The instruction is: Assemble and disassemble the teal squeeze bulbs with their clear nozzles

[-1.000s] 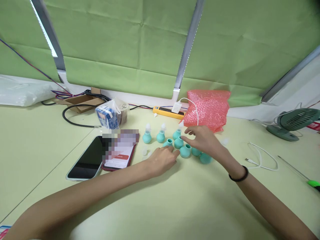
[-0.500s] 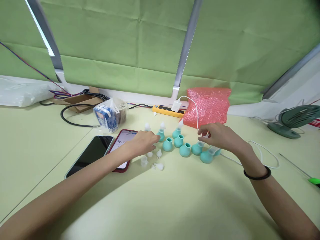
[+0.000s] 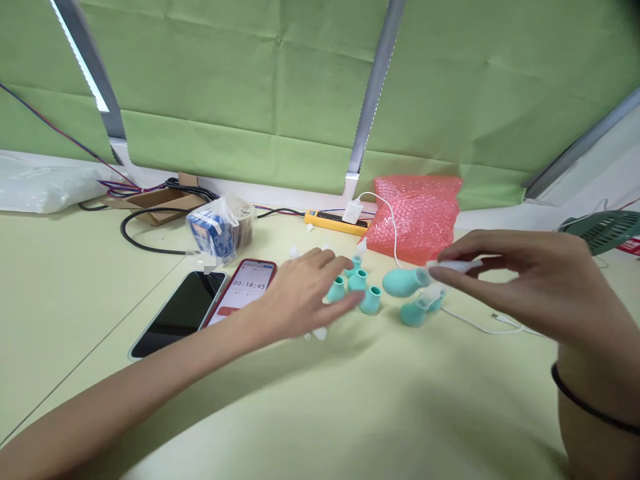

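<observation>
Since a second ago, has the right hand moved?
Yes. The right hand has lifted and shifted right, from below the pink bubble wrap to beyond its right edge, carrying a teal bulb by its white nozzle.

Seven teal bulbs [image 3: 371,300] in view, two phones [image 3: 175,313], one power strip [image 3: 330,222], one pink bubble-wrap bag [image 3: 420,213], one fan [image 3: 600,230]

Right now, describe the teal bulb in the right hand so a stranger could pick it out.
Find the pink bubble-wrap bag at the far edge of the table; just in front of it the right hand pinches a clear nozzle. The teal bulb on that nozzle hangs sideways in mid-air, while its neighbours stand on the table.
</observation>
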`<state>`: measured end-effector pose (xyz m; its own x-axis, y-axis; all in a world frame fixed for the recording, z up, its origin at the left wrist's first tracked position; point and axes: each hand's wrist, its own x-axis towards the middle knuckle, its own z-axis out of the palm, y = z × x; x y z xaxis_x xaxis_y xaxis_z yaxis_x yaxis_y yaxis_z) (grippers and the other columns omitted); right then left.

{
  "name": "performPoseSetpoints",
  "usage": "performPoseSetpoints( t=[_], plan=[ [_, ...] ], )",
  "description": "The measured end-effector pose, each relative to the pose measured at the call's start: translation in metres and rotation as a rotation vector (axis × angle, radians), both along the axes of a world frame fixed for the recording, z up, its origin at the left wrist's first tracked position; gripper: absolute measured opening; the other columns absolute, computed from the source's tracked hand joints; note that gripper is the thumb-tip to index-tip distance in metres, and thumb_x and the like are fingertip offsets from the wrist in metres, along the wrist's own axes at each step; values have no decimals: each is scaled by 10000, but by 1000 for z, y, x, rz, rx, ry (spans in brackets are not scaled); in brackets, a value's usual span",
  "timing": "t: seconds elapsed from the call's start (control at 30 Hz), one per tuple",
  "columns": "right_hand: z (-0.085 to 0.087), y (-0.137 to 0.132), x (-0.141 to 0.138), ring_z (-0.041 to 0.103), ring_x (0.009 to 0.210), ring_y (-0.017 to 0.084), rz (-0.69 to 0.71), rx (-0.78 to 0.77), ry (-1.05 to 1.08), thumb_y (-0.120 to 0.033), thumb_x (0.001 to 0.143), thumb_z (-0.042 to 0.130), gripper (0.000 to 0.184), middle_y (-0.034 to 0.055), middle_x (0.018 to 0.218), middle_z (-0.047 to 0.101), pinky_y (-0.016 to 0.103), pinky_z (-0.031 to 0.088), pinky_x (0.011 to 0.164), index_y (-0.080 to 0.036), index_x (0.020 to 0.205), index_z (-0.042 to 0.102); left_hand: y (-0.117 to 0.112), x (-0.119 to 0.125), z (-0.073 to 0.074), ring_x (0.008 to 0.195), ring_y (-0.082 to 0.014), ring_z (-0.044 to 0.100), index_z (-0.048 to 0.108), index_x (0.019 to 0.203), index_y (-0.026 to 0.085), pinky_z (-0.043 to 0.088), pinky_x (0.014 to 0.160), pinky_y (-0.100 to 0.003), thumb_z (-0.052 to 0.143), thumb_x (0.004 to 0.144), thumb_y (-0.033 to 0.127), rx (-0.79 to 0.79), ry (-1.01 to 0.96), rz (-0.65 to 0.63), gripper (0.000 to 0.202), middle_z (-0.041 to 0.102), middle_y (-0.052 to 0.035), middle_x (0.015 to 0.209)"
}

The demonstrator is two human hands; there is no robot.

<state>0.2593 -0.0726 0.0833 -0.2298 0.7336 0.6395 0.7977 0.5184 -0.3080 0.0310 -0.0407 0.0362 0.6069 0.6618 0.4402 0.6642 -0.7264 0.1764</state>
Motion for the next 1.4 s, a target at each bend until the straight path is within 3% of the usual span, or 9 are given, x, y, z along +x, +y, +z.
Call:
performPoseSetpoints(
  t=[0.13,0.23,0.4,0.53,0.7,0.9,1.03,1.17,1.4],
  plan=[
    [-10,-24,-28,541,543,124,274,-187,144,-234,625,683,86,4,627,600,233,459,458,-223,653,603,-30,11,-7,962,-225,452,423,1110,178,380,788,-314,564,699,485,-269,-180,-211,532,505,-72,1052],
    [-38,-25,-45,537,563,128,389,-319,315,-223,650,664,83,13,630,589,242,442,473,-199,680,590,-47,13,-27,723,-140,489,489,937,170,381,656,-232,416,837,330,-590,-336,-299,202,538,-15,812],
    [-96,-14,-64,339,418,59,450,-540,449,-307,780,484,310,-54,455,372,196,294,396,-171,515,396,-66,9,-68,533,-90,367,437,726,149,304,510,-199,401,836,365,-1000,-571,-248,245,409,32,577],
    [-126,-5,-77,224,334,40,407,-874,610,-458,811,353,397,-81,414,279,174,204,311,-189,521,319,-72,6,-82,489,-94,389,431,741,142,321,499,-206,307,860,416,-1170,-708,-168,324,414,27,523],
    [-139,11,-78,189,286,55,305,-762,473,-460,848,245,416,-96,383,187,191,210,289,-209,517,272,-73,3,-83,572,-103,396,473,790,158,325,586,-214,401,837,376,-1020,-743,-169,235,458,19,597],
    [-148,24,-60,380,457,104,229,-434,299,-450,768,454,352,-19,467,409,241,298,474,-194,527,434,-69,4,-87,686,-130,432,447,1001,202,338,648,-234,310,873,380,-1083,-961,-8,258,514,-8,765],
    [-154,26,-57,448,515,127,240,-332,156,-398,752,490,230,31,607,539,257,286,501,-181,724,564,-71,6,-86,808,-142,444,417,1024,221,343,740,-239,333,870,368,-1047,-963,1,229,497,-10,840],
    [-150,16,-58,412,492,121,214,-244,143,-341,788,435,206,0,564,477,256,299,500,-172,865,523,-72,5,-88,788,-124,425,358,953,230,367,707,-225,421,838,348,-1005,-1003,-19,176,440,-1,848],
    [-133,-13,-74,384,568,112,557,-612,408,-363,845,348,248,-13,626,411,229,332,529,-182,725,467,-68,4,-94,709,-111,411,314,781,205,370,637,-221,514,776,290,-861,-934,52,218,396,18,775]
  ],
)
